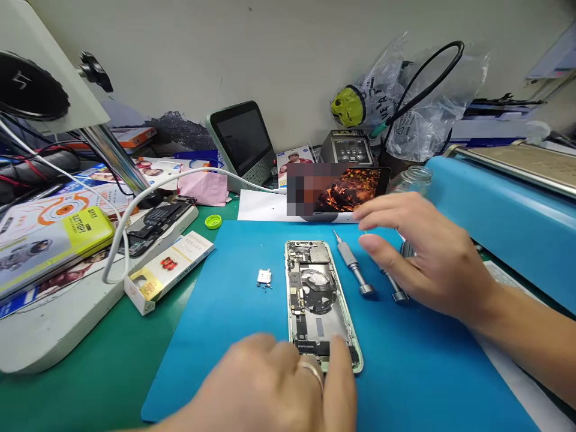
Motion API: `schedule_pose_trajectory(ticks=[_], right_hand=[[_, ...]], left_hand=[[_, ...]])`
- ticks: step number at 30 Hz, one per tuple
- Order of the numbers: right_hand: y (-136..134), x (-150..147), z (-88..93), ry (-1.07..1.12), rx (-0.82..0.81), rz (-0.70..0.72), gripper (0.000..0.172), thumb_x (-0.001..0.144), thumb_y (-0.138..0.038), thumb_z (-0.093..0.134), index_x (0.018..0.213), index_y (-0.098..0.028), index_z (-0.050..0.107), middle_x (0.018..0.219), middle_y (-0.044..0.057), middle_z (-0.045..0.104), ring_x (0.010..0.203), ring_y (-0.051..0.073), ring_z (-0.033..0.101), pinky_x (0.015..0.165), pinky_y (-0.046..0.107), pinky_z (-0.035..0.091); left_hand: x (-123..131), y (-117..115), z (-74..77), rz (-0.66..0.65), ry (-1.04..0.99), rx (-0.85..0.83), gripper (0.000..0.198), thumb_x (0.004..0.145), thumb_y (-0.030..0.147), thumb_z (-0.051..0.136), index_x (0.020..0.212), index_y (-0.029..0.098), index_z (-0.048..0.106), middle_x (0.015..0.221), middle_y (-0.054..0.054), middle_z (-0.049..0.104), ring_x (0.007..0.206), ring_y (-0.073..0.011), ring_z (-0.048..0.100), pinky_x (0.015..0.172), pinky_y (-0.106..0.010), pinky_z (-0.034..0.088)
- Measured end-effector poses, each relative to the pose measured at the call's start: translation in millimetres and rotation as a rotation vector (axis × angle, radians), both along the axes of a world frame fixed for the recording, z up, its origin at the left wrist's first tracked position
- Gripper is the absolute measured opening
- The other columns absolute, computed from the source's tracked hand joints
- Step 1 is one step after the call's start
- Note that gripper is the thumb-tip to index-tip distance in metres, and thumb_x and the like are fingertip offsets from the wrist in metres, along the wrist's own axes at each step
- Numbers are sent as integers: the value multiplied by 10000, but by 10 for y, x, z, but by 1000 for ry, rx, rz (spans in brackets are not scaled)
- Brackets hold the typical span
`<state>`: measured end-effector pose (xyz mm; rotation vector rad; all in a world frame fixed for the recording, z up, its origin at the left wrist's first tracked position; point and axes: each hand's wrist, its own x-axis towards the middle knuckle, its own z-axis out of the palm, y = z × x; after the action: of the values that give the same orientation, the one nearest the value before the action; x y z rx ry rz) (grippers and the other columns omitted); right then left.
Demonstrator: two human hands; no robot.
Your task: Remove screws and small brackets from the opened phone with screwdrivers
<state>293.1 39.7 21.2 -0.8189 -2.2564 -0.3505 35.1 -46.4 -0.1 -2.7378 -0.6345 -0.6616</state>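
A smartphone (320, 324) with its inside laid bare lies lengthwise on a blue mat, its pale green frame around boards and a silver plate. My left hand (279, 384), with a ring on one finger, is at the phone's lower end. Its fingers are bent at the near left edge, and one digit reaches over the lower parts; the fingertips are partly hidden. My right hand (427, 258) hovers, fingers apart and holding nothing, over the screwdrivers right of the phone. One screwdriver (353, 264) lies in plain sight; another screwdriver (396, 288) is partly covered by that hand.
Left of the phone are a small metal plate (264, 277) and tiny screws. A cigarette box (168, 273) and green cap (213, 222) lie beside the mat (216, 318). A propped screen (355, 189) stands behind, a blue machine (495, 210) at right.
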Motion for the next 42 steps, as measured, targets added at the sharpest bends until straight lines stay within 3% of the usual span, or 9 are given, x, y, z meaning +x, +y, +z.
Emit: schedule_pose_trajectory(ticks=[3,7,10,14,28,42], right_hand=[[-97,-76,18,-27,-6,76,114,993,-137,631,956,-244,613,851,40,726,795,233,693,763,412,588],[-173,-121,18,-38,12,149,147,967,-98,641,908,-230,612,823,37,712,748,209,664,724,388,565],[-199,-114,8,-43,4,172,133,960,-92,641,902,-209,615,822,55,709,760,223,669,734,405,560],[-218,-107,-11,-38,-17,191,124,967,-97,630,911,-206,608,824,61,705,762,233,659,722,418,545],[-208,-128,-35,-81,-55,238,117,995,-130,612,910,-210,627,843,48,686,783,219,642,734,378,505],[-199,-142,-60,-86,-72,245,112,992,-125,622,907,-181,668,855,54,692,816,216,651,774,357,489]], left_hand=[[-126,273,282,37,-82,-116,280,1011,205,475,1001,128,745,635,11,627,465,-158,544,429,-383,391],[-436,675,508,229,38,-339,232,1001,301,547,1097,197,730,814,0,678,648,-167,613,574,-346,424],[-630,873,490,272,143,-444,271,1000,329,559,1182,207,718,1069,-52,693,861,-210,662,721,-362,464],[-710,936,429,239,227,-509,303,984,317,585,1243,226,714,1186,-56,688,991,-228,666,856,-371,482],[-684,954,350,182,252,-574,191,1067,292,577,1197,243,708,1157,-31,716,996,-196,678,859,-322,480],[-642,958,325,233,176,-673,166,1068,332,584,1122,211,683,1122,-37,683,975,-201,648,836,-325,471]])
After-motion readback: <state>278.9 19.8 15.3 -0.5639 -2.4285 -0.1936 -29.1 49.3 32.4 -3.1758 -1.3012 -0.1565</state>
